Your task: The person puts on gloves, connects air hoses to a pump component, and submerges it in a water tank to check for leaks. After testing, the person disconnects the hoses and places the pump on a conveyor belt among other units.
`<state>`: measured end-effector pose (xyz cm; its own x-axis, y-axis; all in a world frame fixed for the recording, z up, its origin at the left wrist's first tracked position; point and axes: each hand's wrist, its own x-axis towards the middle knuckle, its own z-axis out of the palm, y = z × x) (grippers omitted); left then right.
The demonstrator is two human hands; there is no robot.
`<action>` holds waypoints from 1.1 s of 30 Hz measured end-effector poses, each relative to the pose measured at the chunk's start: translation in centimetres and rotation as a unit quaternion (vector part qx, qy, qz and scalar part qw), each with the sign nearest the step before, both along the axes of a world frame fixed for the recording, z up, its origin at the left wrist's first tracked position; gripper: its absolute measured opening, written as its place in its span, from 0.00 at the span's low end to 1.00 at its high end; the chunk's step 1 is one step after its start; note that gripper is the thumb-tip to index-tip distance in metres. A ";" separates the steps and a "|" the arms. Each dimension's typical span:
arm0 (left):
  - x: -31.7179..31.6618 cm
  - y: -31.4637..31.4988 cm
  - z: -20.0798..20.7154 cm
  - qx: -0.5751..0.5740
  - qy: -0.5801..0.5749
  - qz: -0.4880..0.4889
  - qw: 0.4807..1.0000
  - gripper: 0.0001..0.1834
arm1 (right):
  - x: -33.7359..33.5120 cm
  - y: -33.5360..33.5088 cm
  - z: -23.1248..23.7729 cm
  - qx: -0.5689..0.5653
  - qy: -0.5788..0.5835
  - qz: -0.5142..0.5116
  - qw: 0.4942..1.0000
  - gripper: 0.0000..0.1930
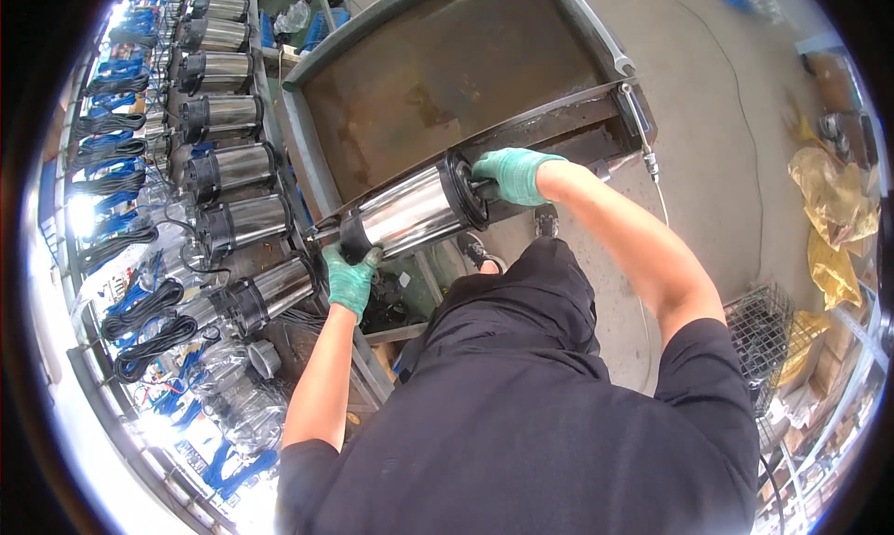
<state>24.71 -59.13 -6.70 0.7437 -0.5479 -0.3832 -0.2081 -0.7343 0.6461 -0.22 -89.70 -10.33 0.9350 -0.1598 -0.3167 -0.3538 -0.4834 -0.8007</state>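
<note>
A submersible pump (402, 213), a shiny steel cylinder with black end pieces, lies slantwise along the near edge of a water-filled metal tank. My left hand (351, 280), in a green glove, is closed around its black left end, thumb on top. At the wider black right end, my right hand (518, 175), also gloved in green, grips the end piece; its fingertips are partly hidden there. Beyond the right hand, a metal fixture with a rod (622, 162) lines up with the pump along the tank's edge.
The tank (300, 116) holds murky brown water. A large wrench (596, 25) rests on its right rim. Several similar pumps (233, 167) with coiled black cables (140, 311) line the rack at left. A wire basket (759, 335) and yellow plastic bags (833, 200) are at right.
</note>
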 end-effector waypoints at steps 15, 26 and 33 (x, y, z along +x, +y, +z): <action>-0.8 0.6 0.3 -0.006 -0.009 -0.009 1.000 0.37 | -2.3 -0.9 2.3 -0.060 0.192 0.078 0.976 0.17; -0.8 -1.3 3.1 -0.044 0.060 0.035 0.997 0.31 | -1.5 -0.8 2.4 -0.084 0.184 -0.026 0.979 0.25; -0.8 0.2 1.2 0.002 -0.004 -0.005 1.000 0.43 | -3.4 1.0 -2.0 0.363 0.183 -0.250 0.879 0.18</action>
<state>23.87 -58.97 -5.48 0.7412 -0.5535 -0.3797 -0.2209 -0.7353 0.6407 -3.59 -88.74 -12.33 0.6196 -0.1539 -0.7697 -0.6745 0.3972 -0.6223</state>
